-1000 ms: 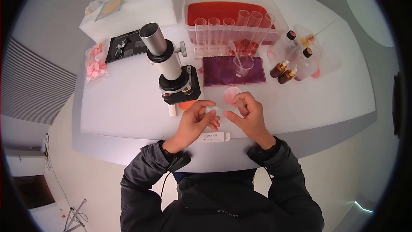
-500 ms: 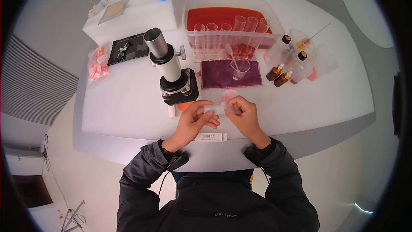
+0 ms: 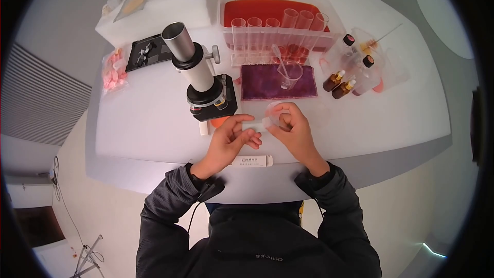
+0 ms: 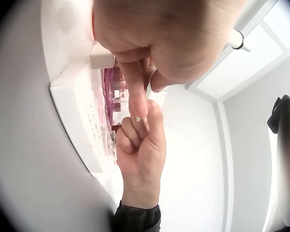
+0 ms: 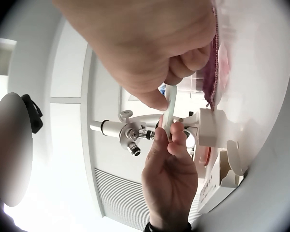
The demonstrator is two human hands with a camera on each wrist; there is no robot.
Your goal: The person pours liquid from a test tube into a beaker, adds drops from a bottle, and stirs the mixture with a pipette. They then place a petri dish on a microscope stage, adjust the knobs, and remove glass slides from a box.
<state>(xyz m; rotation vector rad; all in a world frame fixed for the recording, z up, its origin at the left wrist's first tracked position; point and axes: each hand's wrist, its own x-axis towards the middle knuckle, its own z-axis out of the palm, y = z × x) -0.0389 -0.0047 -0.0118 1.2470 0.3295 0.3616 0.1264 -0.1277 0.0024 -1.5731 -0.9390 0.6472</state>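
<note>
Above the table's front part, both hands meet at a small pale, translucent strip [image 3: 252,125]. My left hand [image 3: 226,140] pinches its left end between thumb and fingers. My right hand [image 3: 297,133] has thumb and fingers at the other end; in the right wrist view this strip [image 5: 169,112] runs between the two hands, the right thumb pressed to its upper part. A round pinkish disc [image 3: 275,109] is partly covered by the right hand. Below the hands, a white printed carton [image 3: 252,160] lies near the table edge, its end flap [image 5: 236,158] standing open.
A microscope [image 3: 198,74] stands left of the hands. Behind them lie a purple mat [image 3: 257,85] with a small beaker [image 3: 292,76], a row of clear tubes [image 3: 254,33] and a tub of red liquid [image 3: 226,13]. Dropper bottles [image 3: 333,80] and capped bottles [image 3: 365,80] stand right.
The right hand, apart from the left hand a second ago, has come in to the strip's right end. The strip now shows stretched between the hands. The left hand keeps its hold.
</note>
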